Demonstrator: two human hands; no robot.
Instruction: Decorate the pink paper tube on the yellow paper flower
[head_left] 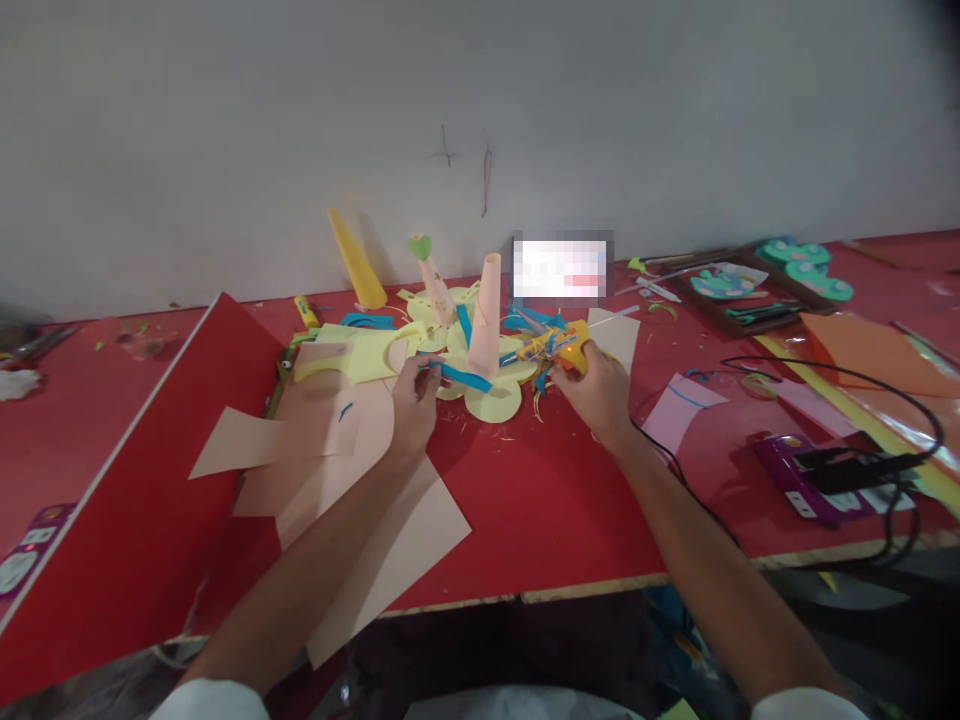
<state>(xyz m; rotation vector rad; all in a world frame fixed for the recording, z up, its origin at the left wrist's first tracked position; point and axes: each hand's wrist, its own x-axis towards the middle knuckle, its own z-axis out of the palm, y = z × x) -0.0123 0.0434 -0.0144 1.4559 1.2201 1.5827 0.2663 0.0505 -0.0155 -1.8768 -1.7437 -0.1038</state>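
Observation:
My left hand (415,405) pinches one end of a blue paper strip (466,377), which stretches right toward the foot of a peach paper cone (486,315). That cone stands upright on a pale yellow base of rounded petal shapes (493,401). In my right hand (598,392) is a yellow glue gun (568,347), its nozzle pointing left toward the cone and strip. Behind, a second peach cone (437,290) has a green piece (420,246) on top. Blue paper scraps (536,318) lie around the glue gun, partly hidden by it.
Peach paper sheets (412,530) cover the left-centre of the red table, beside a slanted red board (142,500). A yellow cone (356,260) stands near the wall. At right are a purple power strip (799,480) with black cords, a dark tray (739,300), and orange paper (877,350).

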